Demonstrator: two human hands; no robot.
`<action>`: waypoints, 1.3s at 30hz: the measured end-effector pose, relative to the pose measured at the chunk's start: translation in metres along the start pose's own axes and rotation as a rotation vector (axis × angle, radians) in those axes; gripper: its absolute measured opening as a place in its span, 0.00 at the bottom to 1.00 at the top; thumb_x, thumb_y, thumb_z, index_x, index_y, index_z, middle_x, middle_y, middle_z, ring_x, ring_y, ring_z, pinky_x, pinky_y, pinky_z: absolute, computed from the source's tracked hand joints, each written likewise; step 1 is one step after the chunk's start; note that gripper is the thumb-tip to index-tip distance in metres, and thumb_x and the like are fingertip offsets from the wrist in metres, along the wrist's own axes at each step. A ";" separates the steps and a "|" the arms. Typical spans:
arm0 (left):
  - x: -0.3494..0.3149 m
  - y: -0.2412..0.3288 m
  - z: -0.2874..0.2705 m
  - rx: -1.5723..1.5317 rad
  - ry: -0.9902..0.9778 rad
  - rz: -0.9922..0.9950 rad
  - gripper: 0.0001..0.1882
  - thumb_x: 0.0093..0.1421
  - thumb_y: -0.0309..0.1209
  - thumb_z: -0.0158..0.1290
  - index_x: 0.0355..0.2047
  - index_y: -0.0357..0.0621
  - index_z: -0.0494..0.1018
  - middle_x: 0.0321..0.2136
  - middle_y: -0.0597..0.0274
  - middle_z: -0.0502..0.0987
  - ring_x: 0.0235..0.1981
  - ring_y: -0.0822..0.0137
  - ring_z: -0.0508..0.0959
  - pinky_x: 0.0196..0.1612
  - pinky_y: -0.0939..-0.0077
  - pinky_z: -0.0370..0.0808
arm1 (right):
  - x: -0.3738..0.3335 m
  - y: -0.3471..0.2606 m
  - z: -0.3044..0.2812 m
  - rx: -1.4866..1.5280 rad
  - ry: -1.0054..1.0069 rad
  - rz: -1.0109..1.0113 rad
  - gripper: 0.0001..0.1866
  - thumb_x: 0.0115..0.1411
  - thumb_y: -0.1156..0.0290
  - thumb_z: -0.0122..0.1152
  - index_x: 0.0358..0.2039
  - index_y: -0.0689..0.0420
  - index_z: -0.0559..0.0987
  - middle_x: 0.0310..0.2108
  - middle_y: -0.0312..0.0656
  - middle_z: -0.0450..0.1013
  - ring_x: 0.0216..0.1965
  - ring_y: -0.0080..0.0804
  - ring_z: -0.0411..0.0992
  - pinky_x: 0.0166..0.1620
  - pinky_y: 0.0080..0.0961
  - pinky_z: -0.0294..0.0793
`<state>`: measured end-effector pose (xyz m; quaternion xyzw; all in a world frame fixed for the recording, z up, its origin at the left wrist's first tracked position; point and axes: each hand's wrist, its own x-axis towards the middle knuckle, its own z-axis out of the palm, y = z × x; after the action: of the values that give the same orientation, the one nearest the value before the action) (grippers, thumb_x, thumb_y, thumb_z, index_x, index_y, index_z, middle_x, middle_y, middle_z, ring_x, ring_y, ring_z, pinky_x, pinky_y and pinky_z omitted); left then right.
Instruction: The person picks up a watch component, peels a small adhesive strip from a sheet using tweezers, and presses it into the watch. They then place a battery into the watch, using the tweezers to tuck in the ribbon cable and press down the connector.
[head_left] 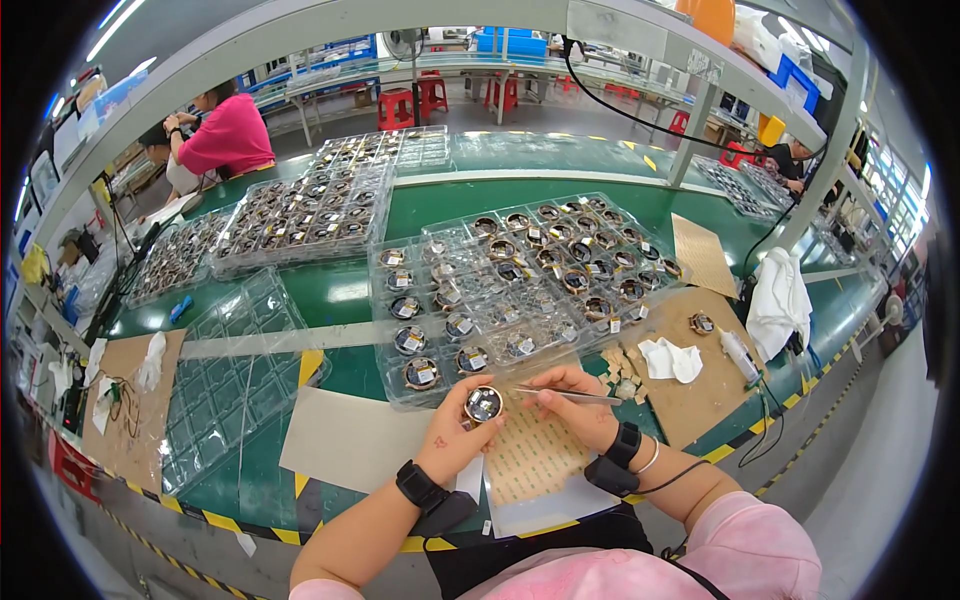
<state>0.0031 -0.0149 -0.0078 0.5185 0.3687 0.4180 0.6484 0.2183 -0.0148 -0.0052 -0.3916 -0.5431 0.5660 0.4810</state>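
Note:
My left hand (450, 432) grips a round electronic module (484, 403) by its gold-coloured rim, its dark face with pale parts turned upward. In my right hand (585, 418) is a pair of metal tweezers (574, 396), lying sideways with the tips pointing left toward the module, a small gap between. Below both hands lies a tan sheet of stickers (535, 462) over white paper. Just beyond them, clear plastic trays (408, 393) hold many similar round modules. Whether the tweezers' tips hold anything is too small to tell.
A beige sheet (350, 435) lies at left beside an unfilled clear tray (230, 370). At right, a brown board (715, 405) carries a white cloth (670, 360), a loose module (702, 323) and a white tube-shaped tool (740, 357). A person in pink (228, 135) works far left.

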 end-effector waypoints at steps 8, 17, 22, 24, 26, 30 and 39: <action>0.005 0.005 -0.004 -0.152 0.038 0.007 0.30 0.56 0.20 0.55 0.57 0.43 0.58 0.34 0.63 0.76 0.25 0.77 0.72 0.26 0.84 0.71 | -0.004 0.000 0.003 -0.080 -0.106 0.047 0.13 0.60 0.70 0.60 0.44 0.60 0.73 0.39 0.37 0.76 0.39 0.19 0.73 0.39 0.17 0.73; 0.001 0.007 -0.005 -0.144 0.063 0.002 0.29 0.57 0.21 0.54 0.57 0.42 0.57 0.35 0.61 0.76 0.24 0.77 0.72 0.28 0.83 0.71 | -0.006 -0.002 0.006 -0.045 -0.140 0.076 0.14 0.60 0.69 0.61 0.45 0.60 0.73 0.40 0.37 0.75 0.40 0.20 0.74 0.41 0.18 0.73; 0.004 0.006 -0.004 -0.155 0.061 0.018 0.28 0.57 0.21 0.54 0.57 0.42 0.58 0.35 0.59 0.77 0.24 0.77 0.72 0.28 0.83 0.71 | -0.005 -0.005 0.005 -0.064 -0.141 0.077 0.15 0.60 0.70 0.61 0.45 0.61 0.73 0.41 0.38 0.75 0.42 0.22 0.74 0.43 0.19 0.73; 0.004 0.006 -0.004 -0.146 0.063 0.023 0.28 0.57 0.21 0.54 0.57 0.42 0.58 0.36 0.59 0.77 0.24 0.77 0.72 0.28 0.83 0.71 | -0.004 -0.005 0.004 -0.046 -0.146 0.078 0.14 0.59 0.70 0.61 0.45 0.61 0.73 0.41 0.39 0.75 0.43 0.23 0.74 0.44 0.20 0.73; 0.002 0.007 -0.004 -0.140 0.068 0.014 0.28 0.57 0.21 0.54 0.57 0.42 0.58 0.36 0.59 0.77 0.24 0.77 0.72 0.28 0.83 0.71 | -0.006 -0.006 0.005 -0.050 -0.146 0.088 0.14 0.59 0.71 0.61 0.45 0.61 0.73 0.41 0.39 0.75 0.43 0.23 0.74 0.44 0.20 0.73; 0.003 0.007 -0.005 -0.134 0.067 -0.003 0.28 0.57 0.20 0.54 0.57 0.43 0.58 0.37 0.58 0.77 0.25 0.77 0.73 0.28 0.83 0.72 | -0.007 -0.006 0.005 -0.059 -0.140 0.097 0.14 0.59 0.72 0.61 0.44 0.62 0.73 0.42 0.40 0.75 0.43 0.23 0.73 0.45 0.21 0.73; 0.001 0.009 -0.005 -0.159 0.056 -0.031 0.28 0.57 0.20 0.54 0.57 0.43 0.59 0.38 0.57 0.78 0.25 0.77 0.73 0.29 0.83 0.72 | -0.010 0.000 0.007 -0.132 -0.102 0.005 0.13 0.58 0.75 0.62 0.42 0.62 0.74 0.41 0.39 0.75 0.42 0.23 0.74 0.46 0.21 0.73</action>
<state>-0.0021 -0.0113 -0.0003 0.4478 0.3601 0.4503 0.6834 0.2138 -0.0260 -0.0048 -0.3943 -0.6020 0.5494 0.4246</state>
